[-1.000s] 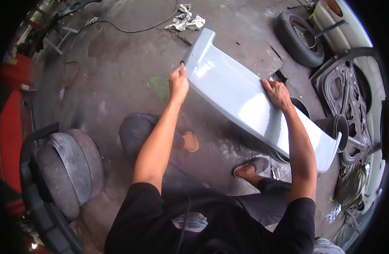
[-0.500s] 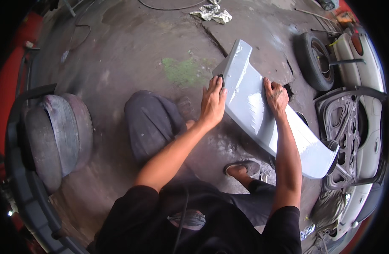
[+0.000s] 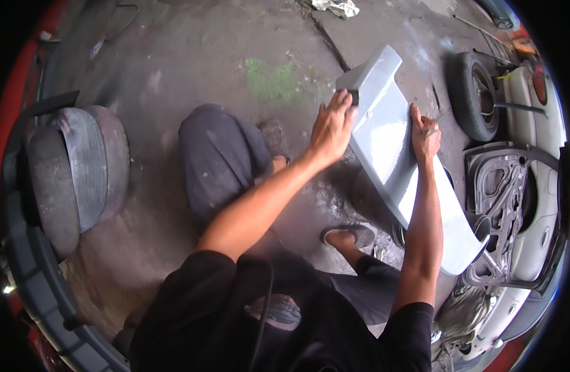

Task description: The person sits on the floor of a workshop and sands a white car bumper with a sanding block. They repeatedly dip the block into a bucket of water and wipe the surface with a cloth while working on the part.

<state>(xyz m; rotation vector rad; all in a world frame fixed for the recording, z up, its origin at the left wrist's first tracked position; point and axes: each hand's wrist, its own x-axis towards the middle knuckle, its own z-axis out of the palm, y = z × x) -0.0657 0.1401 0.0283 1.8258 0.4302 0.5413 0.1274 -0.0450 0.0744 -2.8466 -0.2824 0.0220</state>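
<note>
A light grey, glossy car body panel [image 3: 378, 142] slants in front of me, from its narrow far end to a broad end at the near right. My left hand [image 3: 330, 133] presses a small dark block [image 3: 355, 97] against the panel's left edge near the far end. The block is partly hidden by the fingers. On the opposite edge my right hand [image 3: 427, 137] grips the panel, thumb side up; the fingertips beneath are out of sight. What the panel rests on is mostly covered by it.
Worn, dusty rounded parts [image 3: 89, 167] stand at the left beside a black bumper [image 3: 46, 273]. A wheel [image 3: 474, 96], a bare door frame [image 3: 495, 198] and pale car parts [image 3: 536, 235] line the right. A crumpled cloth [image 3: 335, 6] lies on the floor ahead.
My view has shifted somewhat. The panel's far end has swung right, both hands moving with it. My left hand and the block sit slightly closer to that end.
</note>
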